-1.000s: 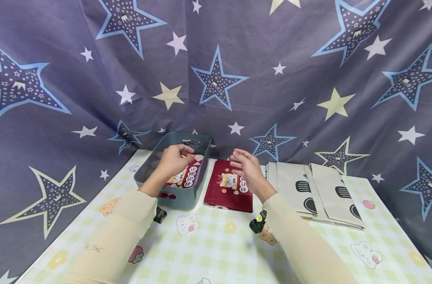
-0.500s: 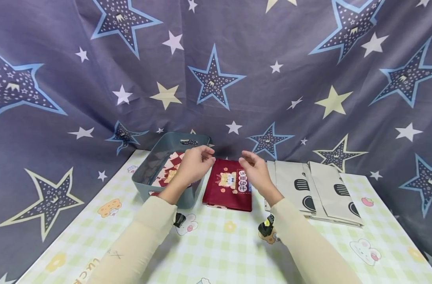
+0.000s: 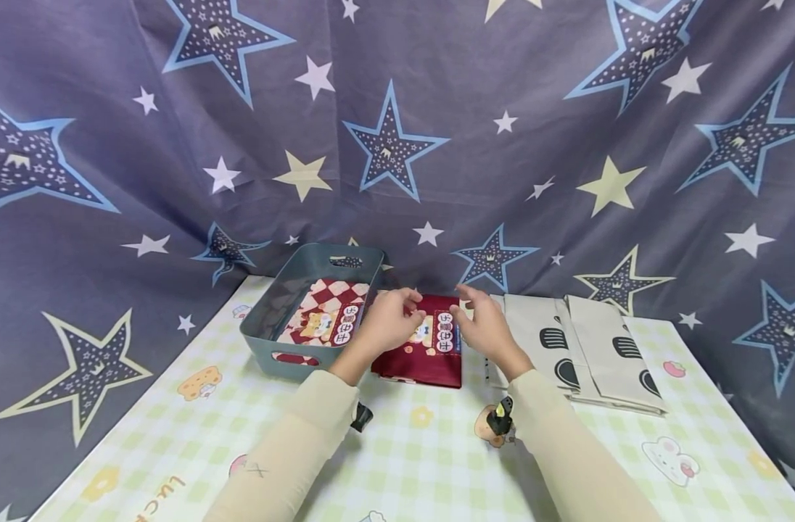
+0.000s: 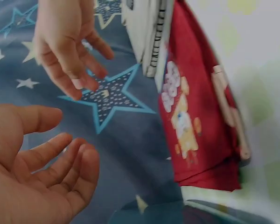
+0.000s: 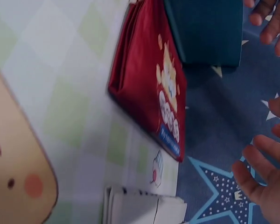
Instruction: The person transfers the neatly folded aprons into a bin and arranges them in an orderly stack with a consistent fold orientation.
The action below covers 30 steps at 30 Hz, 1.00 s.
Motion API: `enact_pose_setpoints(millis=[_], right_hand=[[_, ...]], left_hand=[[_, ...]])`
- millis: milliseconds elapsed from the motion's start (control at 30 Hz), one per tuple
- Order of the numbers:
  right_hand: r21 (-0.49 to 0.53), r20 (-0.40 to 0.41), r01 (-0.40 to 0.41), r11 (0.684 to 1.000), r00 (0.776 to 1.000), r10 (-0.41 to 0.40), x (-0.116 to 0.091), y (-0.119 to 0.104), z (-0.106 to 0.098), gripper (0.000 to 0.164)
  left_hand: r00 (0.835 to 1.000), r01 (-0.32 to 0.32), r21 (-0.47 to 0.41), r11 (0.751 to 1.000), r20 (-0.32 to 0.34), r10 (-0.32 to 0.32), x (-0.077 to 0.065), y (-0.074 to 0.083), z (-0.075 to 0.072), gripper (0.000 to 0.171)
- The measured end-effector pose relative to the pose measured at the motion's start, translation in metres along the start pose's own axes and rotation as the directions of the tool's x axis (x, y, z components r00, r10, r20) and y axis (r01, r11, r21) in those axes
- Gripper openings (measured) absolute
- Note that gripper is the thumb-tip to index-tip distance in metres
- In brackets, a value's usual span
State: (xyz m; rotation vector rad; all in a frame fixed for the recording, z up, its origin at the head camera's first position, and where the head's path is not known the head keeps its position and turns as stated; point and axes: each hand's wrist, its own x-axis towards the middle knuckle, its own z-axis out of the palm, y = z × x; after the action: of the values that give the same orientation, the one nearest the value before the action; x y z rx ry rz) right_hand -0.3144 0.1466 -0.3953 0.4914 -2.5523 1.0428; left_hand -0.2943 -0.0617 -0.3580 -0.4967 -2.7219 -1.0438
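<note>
The flat dark-red folded cloth packet with a cartoon print (image 3: pixel 420 346) lies on the green-checked tablecloth (image 3: pixel 437 457), between the grey-blue plastic basket (image 3: pixel 276 341) and the stack of cream folded cloths with black markings (image 3: pixel 587 348); its long axis runs away from the person. The left hand (image 3: pixel 389 322) hovers over its left edge, the right hand (image 3: pixel 482 326) over its right edge; both sit directly above it, about equally near. Fingers of both hands are loosely spread and relaxed, holding nothing; contact with the packet cannot be confirmed.
</note>
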Motion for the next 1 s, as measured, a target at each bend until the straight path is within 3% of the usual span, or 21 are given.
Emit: enact_pose_setpoints(millis=[200,300,467,600,767,900,1000], right_hand=[[-0.124,0.064,0.013,0.992,0.998,-0.005,-0.001,0.007,0.0,0.051],[-0.151,0.088,0.003,0.988,0.996,0.01,-0.001,0.01,0.001,0.052],[-0.163,0.119,-0.006,0.987,0.993,0.026,-0.001,0.015,0.003,0.054],[-0.186,0.151,-0.008,0.982,0.988,0.036,-0.002,0.021,0.006,0.054],[-0.211,0.203,0.016,0.977,0.979,0.028,-0.002,0.024,0.011,0.053],[-0.222,0.266,-0.026,0.975,0.96,0.087,-0.002,0.022,0.017,0.057],[-0.24,0.308,-0.074,0.968,0.94,0.148,-0.004,0.021,0.02,0.061]], left_hand=[[1.0,0.006,0.144,0.99,0.028,-0.011,0.003,-0.011,0.021,0.035],[0.999,0.02,0.236,0.971,0.031,-0.028,0.004,-0.017,0.03,0.037],[0.994,0.061,0.318,0.946,0.066,-0.087,0.004,-0.024,0.041,0.042],[0.989,0.064,0.407,0.911,0.098,-0.114,0.004,-0.032,0.051,0.051],[0.969,0.101,0.463,0.881,0.154,-0.192,0.002,-0.038,0.059,0.054],[0.941,0.158,0.497,0.853,0.187,-0.283,0.001,-0.036,0.064,0.055],[0.93,0.183,0.524,0.832,0.183,-0.32,-0.001,-0.033,0.066,0.054]])
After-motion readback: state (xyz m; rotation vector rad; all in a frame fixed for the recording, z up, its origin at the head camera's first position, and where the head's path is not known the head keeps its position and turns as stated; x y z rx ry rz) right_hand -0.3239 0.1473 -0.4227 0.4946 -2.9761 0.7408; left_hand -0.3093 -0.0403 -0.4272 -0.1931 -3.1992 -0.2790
